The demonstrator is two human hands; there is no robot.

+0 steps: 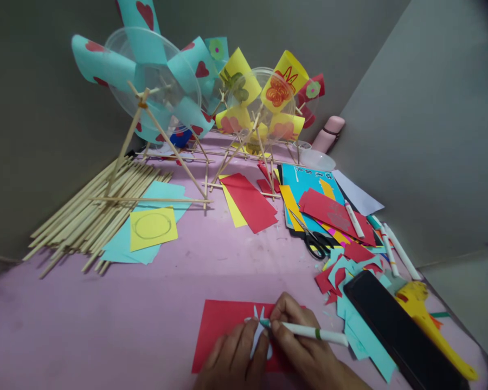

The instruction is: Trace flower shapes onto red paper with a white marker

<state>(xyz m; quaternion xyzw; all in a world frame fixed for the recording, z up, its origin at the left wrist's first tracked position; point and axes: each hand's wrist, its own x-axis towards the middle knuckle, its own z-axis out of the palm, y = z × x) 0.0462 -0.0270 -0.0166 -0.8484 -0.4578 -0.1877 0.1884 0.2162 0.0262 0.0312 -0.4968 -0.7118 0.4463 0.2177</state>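
"Grey walls (435,124) rose behind that pinkish-purple counter (211,271), right? What was sitting towards the back?"

"Pinwheels on stick stands. One big pinwheel with light-blue paper blades and red hearts (150,49) stood at the left, and a yellow paper pinwheel with drawings on its blades (282,81) stood beside it. Oh, and a heap of thin wooden sticks (85,211) lay far left."

"Ok, and up front?"

"Left hand (236,352) had a loose, slightly spread grip, fingertips pressing down a small pale-blue paper cutout with two thin prongs (257,340). That lay on top of a red paper rectangle (217,327) at the near side of the counter. Right hand (301,338) had its grip pinched around a white marker with a teal tip (303,330). Tip was right at the cutout, couldn't tell if it touched."

"Anything close by?"

"Yeah, a long black phone-shaped slab (394,325) lay right of that hand, partly over light-blue paper scraps (361,338). Black-handled scissors (317,246) lay farther back."
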